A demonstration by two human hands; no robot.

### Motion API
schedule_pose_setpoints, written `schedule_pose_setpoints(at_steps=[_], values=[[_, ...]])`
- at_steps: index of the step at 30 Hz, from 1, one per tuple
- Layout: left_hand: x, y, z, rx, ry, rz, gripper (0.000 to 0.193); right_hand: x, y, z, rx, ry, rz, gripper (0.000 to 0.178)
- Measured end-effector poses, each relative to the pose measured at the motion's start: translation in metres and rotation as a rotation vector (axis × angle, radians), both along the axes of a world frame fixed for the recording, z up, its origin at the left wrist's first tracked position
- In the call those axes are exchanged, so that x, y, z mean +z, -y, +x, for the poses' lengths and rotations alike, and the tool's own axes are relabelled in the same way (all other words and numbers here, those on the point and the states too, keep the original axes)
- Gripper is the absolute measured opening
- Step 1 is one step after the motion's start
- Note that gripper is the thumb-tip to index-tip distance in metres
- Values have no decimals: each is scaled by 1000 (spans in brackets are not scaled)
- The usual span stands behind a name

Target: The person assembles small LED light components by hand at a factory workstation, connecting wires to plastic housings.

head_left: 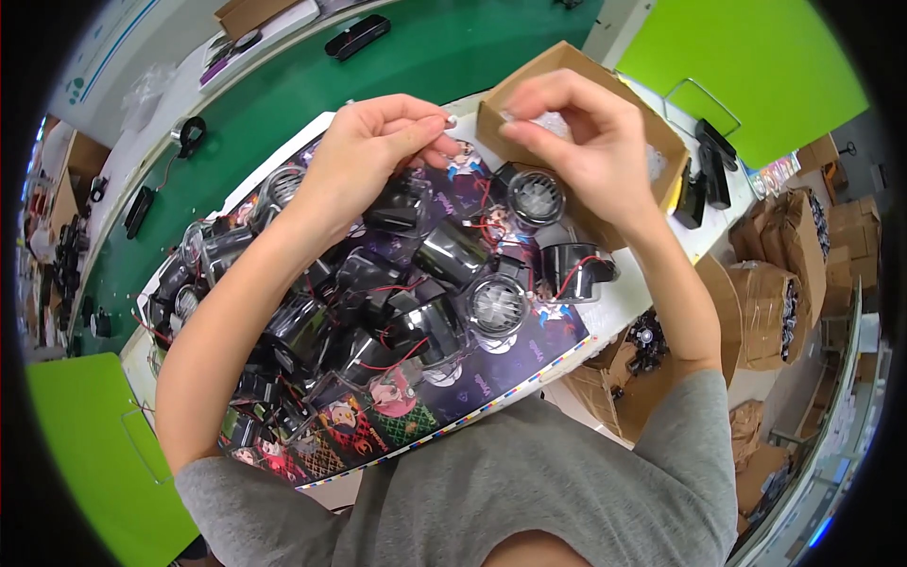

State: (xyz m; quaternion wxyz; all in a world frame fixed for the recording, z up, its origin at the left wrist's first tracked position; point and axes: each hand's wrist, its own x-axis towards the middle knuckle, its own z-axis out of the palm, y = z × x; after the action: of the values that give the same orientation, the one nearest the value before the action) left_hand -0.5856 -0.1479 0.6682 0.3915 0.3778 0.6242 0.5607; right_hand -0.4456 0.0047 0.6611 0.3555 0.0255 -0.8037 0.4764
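My left hand (380, 142) is closed, with a small white piece (451, 122) pinched at the fingertips above the far edge of the printed sheet (529, 357). My right hand (590, 137) is raised over the cardboard box (669, 142); its thumb and forefinger curve together in a pinch, blurred, and I cannot make out what lies between the tips. Clear plastic pieces (654, 163) show inside the box. Below both hands lie black round fan-like units, one with a clear grille (498, 304), another a glossy black housing (452, 252). Thin red wires (576, 274) trail from several.
The white table (710, 219) carries the sheet and box. Black parts (704, 180) lie at its right. Beyond runs a green surface (283, 90) with a black device (357, 36). Bright green panels (746, 76) stand at far right and near left. Open cartons (770, 302) sit at right.
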Motion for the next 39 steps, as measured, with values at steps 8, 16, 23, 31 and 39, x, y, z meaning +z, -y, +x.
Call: schedule_pose_setpoints(at_steps=[8,16,23,31,39], values=[[-5,10,-6,-42,52,98,20,0,28,-35,215,47,-271,51],[-9,12,-7,45,18,166,18,-1,32,-38,75,66,-75,51],[-4,13,-11,39,-99,39,19,5,24,-40,-25,-128,585,47],[-3,13,-9,60,-3,64,20,7,25,-40,4,-110,540,47],[-2,15,-14,15,49,58,22,4,21,-39,-7,1,347,9]])
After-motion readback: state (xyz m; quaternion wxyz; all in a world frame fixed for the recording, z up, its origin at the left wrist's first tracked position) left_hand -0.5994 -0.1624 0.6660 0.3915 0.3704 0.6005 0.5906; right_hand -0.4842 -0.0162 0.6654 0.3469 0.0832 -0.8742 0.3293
